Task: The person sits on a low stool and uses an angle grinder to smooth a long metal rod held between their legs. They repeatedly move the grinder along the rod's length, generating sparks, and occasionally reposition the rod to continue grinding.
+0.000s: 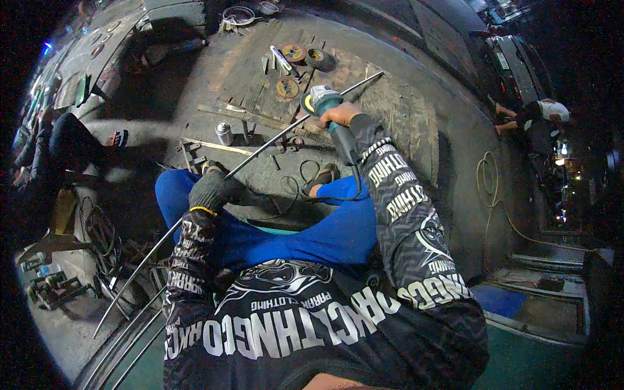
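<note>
Operator: What's the largest thing around me?
Spotter: The concrete floor (455,195). Ahead of your feet, worn wooden boards (403,120) lie on it.

Operator: And the long piece?
Spotter: Your thin metal rod (268,147) slants right across your view, from the lower left, past your left leg, up to a far end over the boards.

Operator: Where's the angle grinder (328,101)?
Spotter: Above the boards, its head right beside the rod. The yellow-edged disc is near the metal, but I can't tell whether the two touch.

Operator: How are my fingers set?
Spotter: Your left hand (211,190), in a dark grey glove, is closed around the rod near your left knee. Your bare right hand (341,115) has its fingers curled around the grinder's teal body.

Operator: Smaller things?
Spotter: A silver spray can (223,134) stands upright left of the rod. Beyond it, smaller still in your view, a reddish abrasive disc (294,52) and a yellowish-brown abrasive disc (287,89) lie flat on the boards.
</note>
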